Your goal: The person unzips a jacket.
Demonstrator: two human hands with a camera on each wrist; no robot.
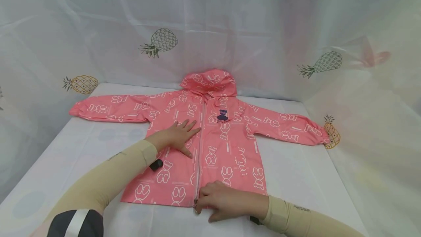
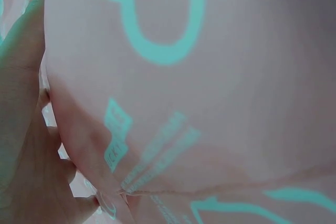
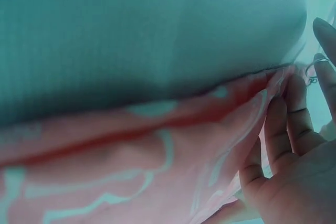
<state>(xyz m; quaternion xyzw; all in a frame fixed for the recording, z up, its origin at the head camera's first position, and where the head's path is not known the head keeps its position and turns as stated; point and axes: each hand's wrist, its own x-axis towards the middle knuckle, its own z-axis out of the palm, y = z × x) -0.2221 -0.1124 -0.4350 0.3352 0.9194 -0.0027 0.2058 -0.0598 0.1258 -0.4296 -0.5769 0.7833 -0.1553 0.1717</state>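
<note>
A pink hooded zip jacket (image 1: 243, 171) with white bear outlines lies front up, both sleeves spread outward. My left hand (image 1: 175, 136) rests on its chest beside the zipper (image 1: 198, 164), fingers fanned out. In the left wrist view that hand (image 2: 23, 150) is partly behind a raised fold of cloth. At the bottom hem my right hand (image 1: 223, 200) pinches the zipper pull (image 1: 195, 204) between thumb and forefinger. The right wrist view shows the metal ring of the pull (image 3: 310, 72) near those fingertips, and the other fingers against the hem (image 3: 210, 114).
Under the jacket is a table with a white cover (image 1: 289, 164). Behind and beside it hangs a pale curtain (image 1: 250, 46) printed with pineapples. The jacket's hood (image 1: 210, 81) lies against the curtain at the back. Dark wrist cameras are partly visible by both wrists.
</note>
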